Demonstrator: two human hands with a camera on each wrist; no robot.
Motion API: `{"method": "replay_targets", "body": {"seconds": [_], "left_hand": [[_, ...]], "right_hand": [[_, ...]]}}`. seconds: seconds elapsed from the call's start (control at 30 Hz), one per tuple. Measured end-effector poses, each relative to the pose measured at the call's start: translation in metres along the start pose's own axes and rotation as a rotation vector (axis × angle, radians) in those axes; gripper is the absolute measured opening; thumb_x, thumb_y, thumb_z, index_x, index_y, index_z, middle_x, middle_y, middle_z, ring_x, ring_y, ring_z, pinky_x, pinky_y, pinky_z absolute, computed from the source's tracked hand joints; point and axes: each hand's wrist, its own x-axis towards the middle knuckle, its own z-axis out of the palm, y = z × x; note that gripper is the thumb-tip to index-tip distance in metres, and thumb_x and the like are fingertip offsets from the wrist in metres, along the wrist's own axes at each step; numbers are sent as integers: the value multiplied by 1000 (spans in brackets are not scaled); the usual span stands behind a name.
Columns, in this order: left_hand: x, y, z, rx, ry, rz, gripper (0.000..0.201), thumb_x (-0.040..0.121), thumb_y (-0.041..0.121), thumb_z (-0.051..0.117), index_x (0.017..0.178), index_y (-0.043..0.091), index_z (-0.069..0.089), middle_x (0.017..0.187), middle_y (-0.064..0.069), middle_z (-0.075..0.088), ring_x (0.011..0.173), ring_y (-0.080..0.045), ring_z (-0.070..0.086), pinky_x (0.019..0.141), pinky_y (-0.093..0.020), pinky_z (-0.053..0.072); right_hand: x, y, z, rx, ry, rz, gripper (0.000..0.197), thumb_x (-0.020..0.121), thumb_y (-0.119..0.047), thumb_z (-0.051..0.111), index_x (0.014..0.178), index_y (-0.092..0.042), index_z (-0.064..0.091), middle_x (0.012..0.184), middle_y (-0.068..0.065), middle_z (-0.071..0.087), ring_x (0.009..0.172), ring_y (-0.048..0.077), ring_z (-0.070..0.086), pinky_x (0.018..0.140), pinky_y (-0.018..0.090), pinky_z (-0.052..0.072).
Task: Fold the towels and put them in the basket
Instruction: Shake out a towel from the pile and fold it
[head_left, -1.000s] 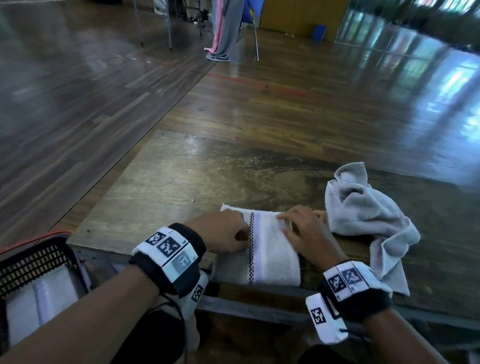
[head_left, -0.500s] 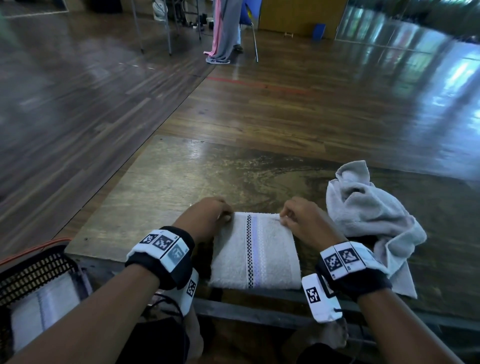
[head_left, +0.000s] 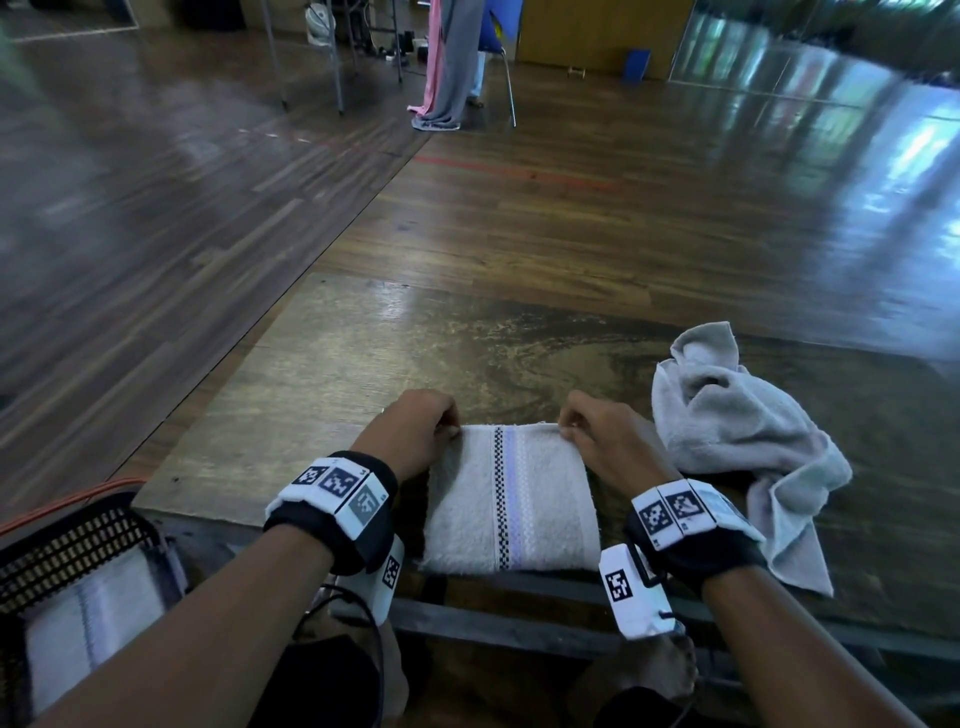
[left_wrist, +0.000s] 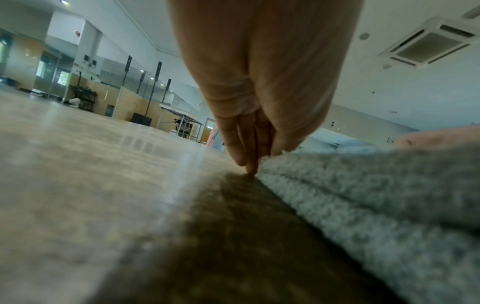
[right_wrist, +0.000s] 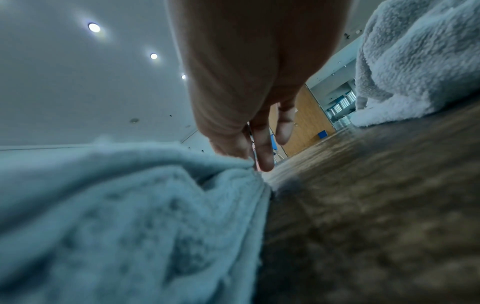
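Two hands, left hand (head_left: 415, 434) and right hand (head_left: 605, 436), pinch the striped towel's (head_left: 511, 501) far corners (crumpled grey towel (head_left: 737, 431) waits); next fold wants edges aligned, layers flat.

The head view looks forward and down from above the folded towel (head_left: 511, 499), taking in the table (head_left: 363, 364) and the floor beyond it. The left wrist view sits low on the table, just left of the folded towel (left_wrist: 376, 195), facing along the left hand (left_wrist: 259, 82) toward the far wall. The right wrist view sits equally low, just right of the folded towel (right_wrist: 130, 205), looking along the right hand (right_wrist: 246, 82). All three views share the folded towel's far corners.
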Motion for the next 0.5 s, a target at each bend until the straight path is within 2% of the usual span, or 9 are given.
{"method": "replay_targets", "body": {"seconds": [0.17,0.3,0.37,0.5], "left_hand": [[-2,2,0,0,19,-7,5,90,15,53,86,12,55,93,-3,58,82,-20,54,75,-36,49],[-1,2,2,-4,31,-42,6,90,16,49,87,12,52,93,-4,57,81,-21,53,73,-38,48],[0,3,4,64,41,-50,6,91,16,46,86,15,48,94,-3,57,80,-20,51,71,-34,41],[-5,9,6,261,79,-48,8,91,16,42,94,19,49,103,-3,58,96,-24,54,87,-38,33]], "right_hand": [[1,-5,0,-43,-28,-35,14,88,-15,58,86,-26,65,95,-6,67,87,16,61,69,24,42],[2,-3,2,-76,-14,-52,16,88,-18,57,90,-27,70,100,-7,68,92,15,61,78,29,49],[1,-2,6,-67,-44,-38,19,90,-17,52,94,-25,70,104,-5,64,94,19,61,81,34,50],[-6,-7,13,-142,-35,-42,24,90,-18,49,106,-18,66,118,1,49,106,22,50,89,35,44]]}}
